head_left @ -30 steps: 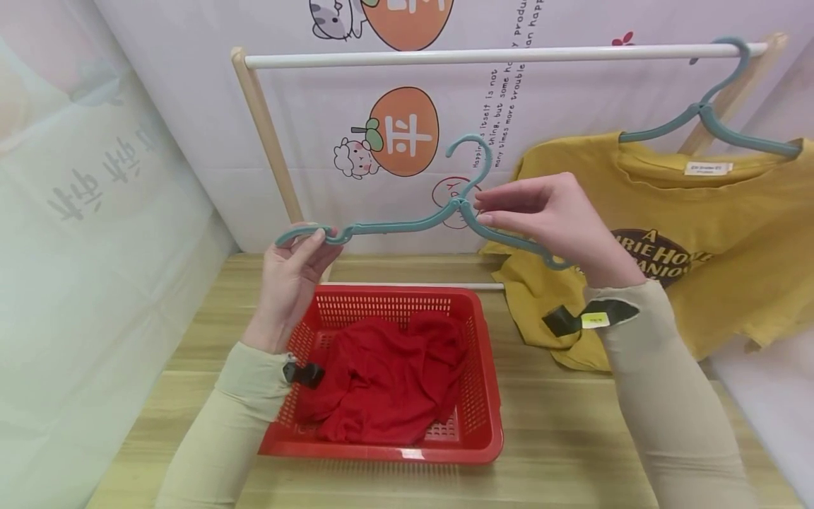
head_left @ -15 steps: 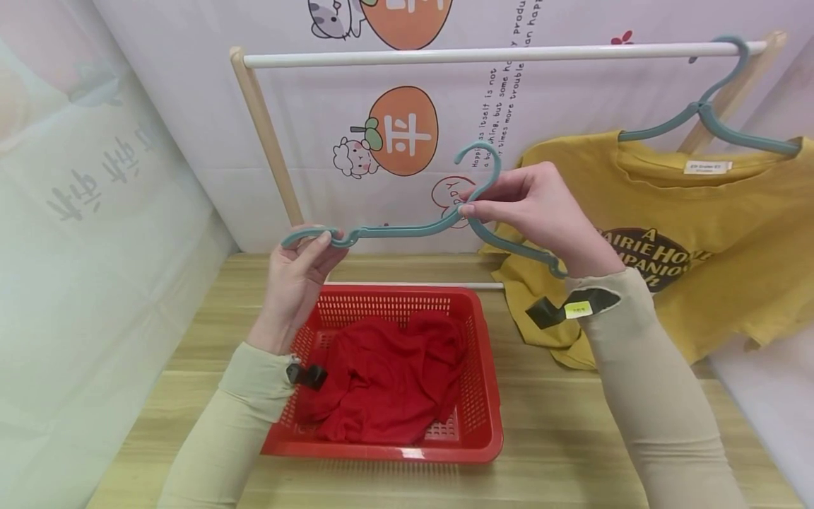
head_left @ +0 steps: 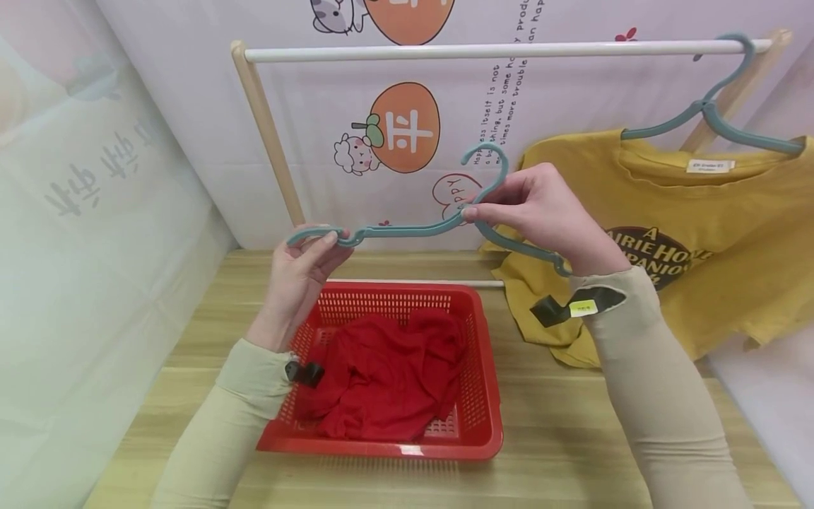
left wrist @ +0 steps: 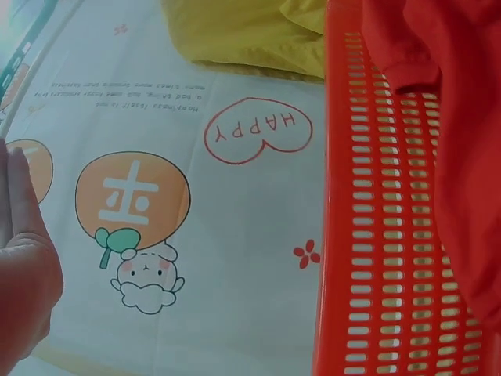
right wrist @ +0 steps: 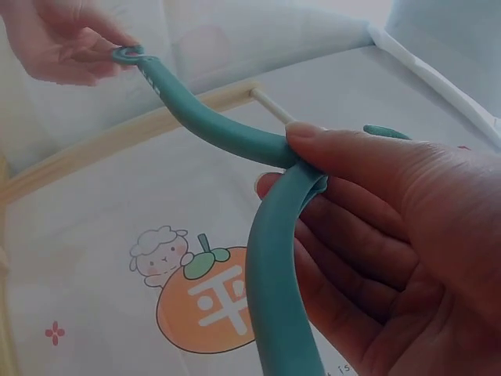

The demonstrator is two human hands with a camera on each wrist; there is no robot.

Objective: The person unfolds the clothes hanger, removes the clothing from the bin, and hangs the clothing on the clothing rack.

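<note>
A teal clothes hanger [head_left: 407, 230] is held in the air between both hands, its hook upward. My left hand [head_left: 299, 272] pinches its left end between thumb and fingers. At the middle joint, just under the hook, my right hand [head_left: 540, 208] grips it with thumb and forefinger; the right wrist view shows the thumb on top of the joint [right wrist: 307, 160]. Below the hanger stands a red plastic basket [head_left: 485, 367], with a crumpled red garment [head_left: 388, 375] inside. In the left wrist view the left hand [left wrist: 27, 274] shows only partly.
Behind the hands stands a rack with a white rail [head_left: 407, 51] and wooden posts [head_left: 267, 134]. A yellow T-shirt [head_left: 699, 212] hangs at its right end on another teal hanger [head_left: 738, 133]. The wooden tabletop [head_left: 559, 438] lies under the basket, with printed cloth [head_left: 184, 71] around.
My right hand has moved left and closed its fingertips on the hanger's joint. The hanger has shifted slightly to the right. The left hand keeps its pinch and moves slightly right with it.
</note>
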